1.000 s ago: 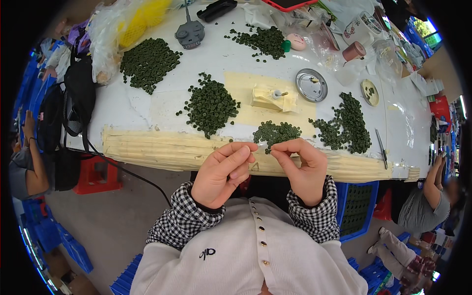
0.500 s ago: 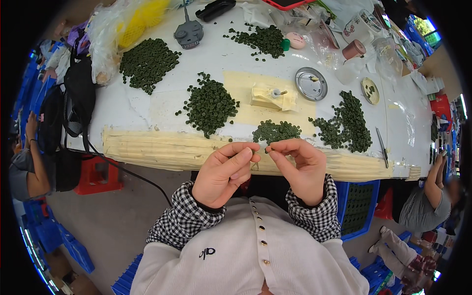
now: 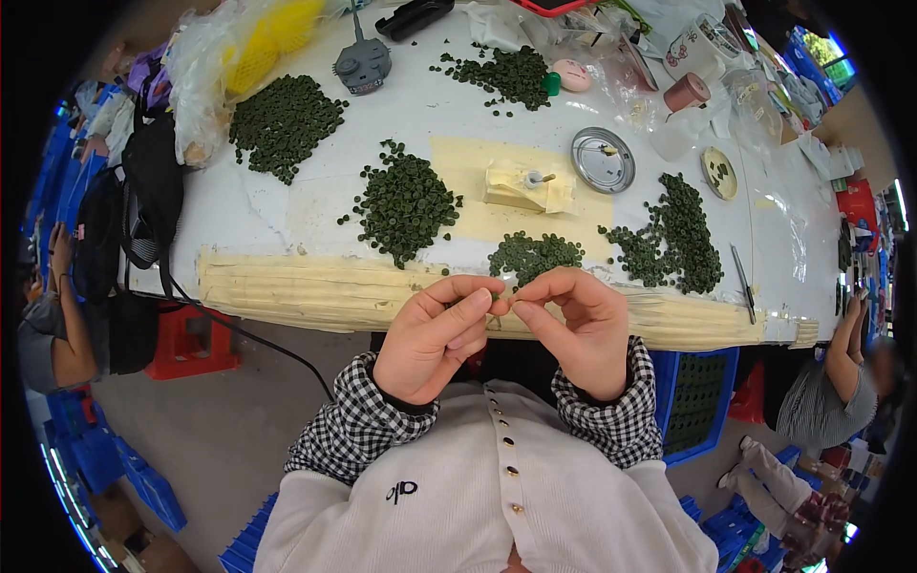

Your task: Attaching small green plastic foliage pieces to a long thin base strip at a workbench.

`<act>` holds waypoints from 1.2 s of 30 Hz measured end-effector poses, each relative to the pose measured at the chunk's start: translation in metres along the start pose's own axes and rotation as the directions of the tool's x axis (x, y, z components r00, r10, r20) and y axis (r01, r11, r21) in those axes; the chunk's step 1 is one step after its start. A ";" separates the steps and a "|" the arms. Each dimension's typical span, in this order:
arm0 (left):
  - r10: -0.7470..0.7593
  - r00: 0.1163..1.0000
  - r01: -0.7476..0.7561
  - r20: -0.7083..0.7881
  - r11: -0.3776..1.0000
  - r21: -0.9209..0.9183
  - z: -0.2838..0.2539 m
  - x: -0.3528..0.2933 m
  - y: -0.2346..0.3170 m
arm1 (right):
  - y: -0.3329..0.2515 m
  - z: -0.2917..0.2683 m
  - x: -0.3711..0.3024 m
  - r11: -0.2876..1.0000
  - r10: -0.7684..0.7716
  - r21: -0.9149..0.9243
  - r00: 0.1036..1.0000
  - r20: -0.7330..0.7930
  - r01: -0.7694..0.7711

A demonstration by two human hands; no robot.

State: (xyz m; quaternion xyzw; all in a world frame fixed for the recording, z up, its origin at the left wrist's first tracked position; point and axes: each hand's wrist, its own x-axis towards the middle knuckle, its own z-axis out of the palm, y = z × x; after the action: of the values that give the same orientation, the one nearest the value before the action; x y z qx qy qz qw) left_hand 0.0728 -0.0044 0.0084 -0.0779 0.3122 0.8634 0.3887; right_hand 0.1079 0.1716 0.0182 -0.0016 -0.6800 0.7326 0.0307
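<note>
My left hand [image 3: 430, 336] is closed in a pinch, thumb against forefinger, with a tiny green piece [image 3: 496, 296] just showing at the fingertips. Close beside it my right hand [image 3: 587, 329] also pinches; what its fingertips hold, if anything, is too small to make out. Both hands hover over the table's front edge. Just beyond them lies a small heap of dark green round pieces [image 3: 537, 254]. Larger heaps of similar pieces sit to the left [image 3: 406, 208] and to the right [image 3: 686, 234].
Past the near heap stands a tape-covered block [image 3: 521, 188] with a short peg. A round metal dish [image 3: 604, 160], a small lid with pieces [image 3: 718, 174] and a thin metal tool [image 3: 742, 284] lie right. Masking tape covers the front edge [image 3: 287, 282]. A blue crate [image 3: 695, 406] stands below.
My right hand has shifted slightly left, its fingertips nearer my left hand's. A green piece now shows at the left fingertips; the dark piece at the right fingertips no longer shows.
</note>
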 end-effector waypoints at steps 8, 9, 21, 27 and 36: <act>0.027 0.999 -0.028 0.025 0.998 0.063 -0.001 0.000 -0.004 | 0.003 0.001 0.003 0.995 -0.060 -0.081 0.997 0.051 0.064; 0.029 0.999 -0.031 0.031 0.997 0.073 -0.001 -0.001 -0.004 | 0.003 0.001 0.003 0.994 -0.062 -0.083 0.997 0.048 0.066; 0.155 0.988 -0.135 -0.023 0.917 0.376 0.005 -0.005 -0.001 | 0.000 -0.005 0.004 0.937 0.166 0.273 0.966 0.200 -0.217; 0.123 0.986 -0.164 0.112 0.817 0.552 -0.003 -0.003 0.006 | 0.002 -0.012 0.007 0.811 0.264 0.401 0.878 0.401 -0.427; 0.007 1.000 -0.004 -0.008 0.929 0.369 0.003 -0.005 0.008 | 0.005 -0.012 0.008 0.779 0.295 0.419 0.862 0.412 -0.467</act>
State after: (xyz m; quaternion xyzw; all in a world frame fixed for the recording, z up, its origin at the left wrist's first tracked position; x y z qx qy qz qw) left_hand 0.0715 -0.0097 0.0165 -0.0067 0.4709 0.7900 0.3925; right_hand 0.0999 0.1839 0.0126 -0.0126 -0.4443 0.8650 -0.2329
